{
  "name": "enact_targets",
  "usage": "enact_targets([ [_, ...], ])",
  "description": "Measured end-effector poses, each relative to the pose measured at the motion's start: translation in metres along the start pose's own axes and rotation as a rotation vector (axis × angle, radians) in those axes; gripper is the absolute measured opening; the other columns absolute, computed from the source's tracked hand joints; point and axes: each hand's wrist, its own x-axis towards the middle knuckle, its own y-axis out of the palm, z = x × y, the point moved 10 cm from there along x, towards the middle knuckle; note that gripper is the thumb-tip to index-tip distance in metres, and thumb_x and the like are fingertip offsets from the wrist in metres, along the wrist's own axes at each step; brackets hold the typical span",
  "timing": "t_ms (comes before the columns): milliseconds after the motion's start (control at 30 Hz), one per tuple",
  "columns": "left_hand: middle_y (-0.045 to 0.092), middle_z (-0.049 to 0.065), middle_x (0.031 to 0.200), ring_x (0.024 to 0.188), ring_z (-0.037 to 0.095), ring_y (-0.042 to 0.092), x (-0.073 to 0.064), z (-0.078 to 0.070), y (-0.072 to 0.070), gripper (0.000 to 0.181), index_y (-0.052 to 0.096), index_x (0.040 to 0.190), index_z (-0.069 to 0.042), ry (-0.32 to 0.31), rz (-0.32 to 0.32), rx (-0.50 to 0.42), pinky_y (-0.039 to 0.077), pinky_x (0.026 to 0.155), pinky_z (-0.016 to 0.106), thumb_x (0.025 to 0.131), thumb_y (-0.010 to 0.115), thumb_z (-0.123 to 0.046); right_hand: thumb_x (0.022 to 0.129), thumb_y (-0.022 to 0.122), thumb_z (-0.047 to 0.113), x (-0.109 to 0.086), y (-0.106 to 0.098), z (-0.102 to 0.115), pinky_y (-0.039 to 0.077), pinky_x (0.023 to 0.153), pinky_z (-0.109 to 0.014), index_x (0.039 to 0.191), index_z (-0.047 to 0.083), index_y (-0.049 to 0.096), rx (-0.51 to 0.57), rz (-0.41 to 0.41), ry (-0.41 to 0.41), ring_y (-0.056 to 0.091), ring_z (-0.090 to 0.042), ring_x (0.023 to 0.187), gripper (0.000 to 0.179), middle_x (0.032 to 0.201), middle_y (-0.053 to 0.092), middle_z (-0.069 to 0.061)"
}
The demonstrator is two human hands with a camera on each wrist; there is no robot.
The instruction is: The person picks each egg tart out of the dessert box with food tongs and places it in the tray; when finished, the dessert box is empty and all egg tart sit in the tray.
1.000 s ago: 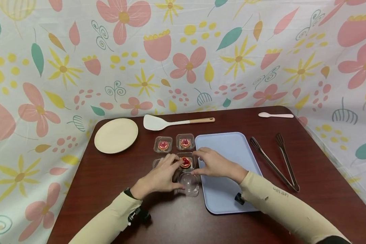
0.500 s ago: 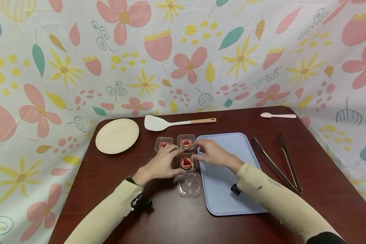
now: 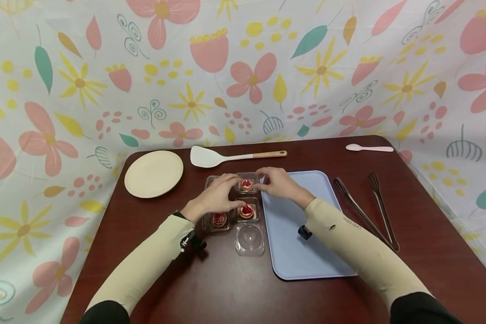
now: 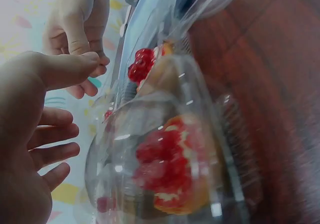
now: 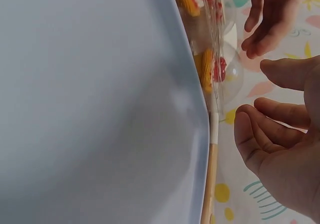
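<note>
My left hand [image 3: 215, 194] hovers over the clear plastic boxes with fingers loosely bent and nothing in them. Opposite it, my right hand [image 3: 281, 182] hangs over the blue tray's far left corner, also holding nothing. Between the hands, a red-topped tart [image 3: 246, 184] sits in the far right box. Nearer me are a second tart [image 3: 246, 210] and, left of it, a third tart [image 3: 218, 219], each in a box. My left hand mostly covers another box [image 3: 209, 181]. In the left wrist view, a clear dome covers one tart [image 4: 170, 166]. The right wrist view shows a tart [image 5: 207, 71] side-on.
A clear domed lid [image 3: 249, 239] lies in front of the boxes. The blue tray [image 3: 303, 252] is to their right, with metal tongs [image 3: 382, 211] beyond. Along the back are a cream plate [image 3: 154, 174], a white spatula [image 3: 210, 157] and a pink spoon [image 3: 368, 148].
Both hands have moved away from me, from the nearer boxes to the far ones. The near left tart, covered earlier by my left hand, now shows.
</note>
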Motion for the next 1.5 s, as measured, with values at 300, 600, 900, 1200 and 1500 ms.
enact_targets([
  [300, 0.048, 0.009, 0.142, 0.134, 0.026, 0.043, 0.014, 0.017, 0.001, 0.074, 0.051, 0.139, -0.006, -0.076, 0.043, 0.004, 0.041, 0.106, 0.047, 0.081, 0.075, -0.046, 0.089, 0.072, 0.022, 0.015, -0.002, -0.017, 0.054, 0.072, -0.037, 0.120, 0.002, 0.066, 0.012, 0.006, 0.047, 0.067, -0.024, 0.090, 0.037, 0.107, 0.071, -0.012],
  [600, 0.047, 0.009, 0.145, 0.136, 0.025, 0.042, 0.028, 0.035, 0.006, 0.073, 0.050, 0.140, -0.008, -0.124, 0.075, -0.001, 0.038, 0.110, 0.044, 0.082, 0.074, -0.046, 0.091, 0.069, 0.021, 0.031, 0.005, -0.033, 0.054, 0.084, -0.042, 0.121, 0.002, 0.066, 0.047, 0.039, 0.091, 0.066, -0.030, 0.102, 0.036, 0.116, 0.069, -0.014],
  [900, 0.049, 0.011, 0.144, 0.136, 0.025, 0.043, 0.038, 0.038, 0.012, 0.076, 0.049, 0.141, -0.006, -0.108, 0.111, -0.022, 0.035, 0.113, 0.039, 0.082, 0.073, -0.047, 0.093, 0.065, 0.021, 0.039, 0.013, -0.045, 0.053, 0.086, -0.043, 0.123, 0.003, 0.066, 0.044, 0.079, 0.158, 0.064, -0.030, 0.107, 0.034, 0.122, 0.067, -0.014],
  [1200, 0.051, 0.009, 0.143, 0.135, 0.023, 0.045, 0.044, 0.042, 0.019, 0.076, 0.050, 0.141, -0.007, -0.121, 0.140, -0.023, 0.037, 0.111, 0.037, 0.082, 0.073, -0.049, 0.094, 0.063, 0.020, 0.045, 0.017, -0.051, 0.054, 0.080, -0.038, 0.123, 0.004, 0.066, 0.044, 0.105, 0.218, 0.066, -0.026, 0.100, 0.033, 0.121, 0.067, -0.014],
  [1500, 0.053, 0.007, 0.142, 0.133, 0.021, 0.047, 0.047, 0.043, 0.023, 0.073, 0.051, 0.140, -0.010, -0.150, 0.178, 0.003, 0.040, 0.109, 0.037, 0.082, 0.074, -0.047, 0.095, 0.061, 0.015, 0.048, 0.021, -0.053, 0.053, 0.077, -0.036, 0.115, 0.003, 0.070, 0.021, 0.146, 0.220, 0.066, -0.023, 0.093, 0.025, 0.110, 0.071, -0.013],
])
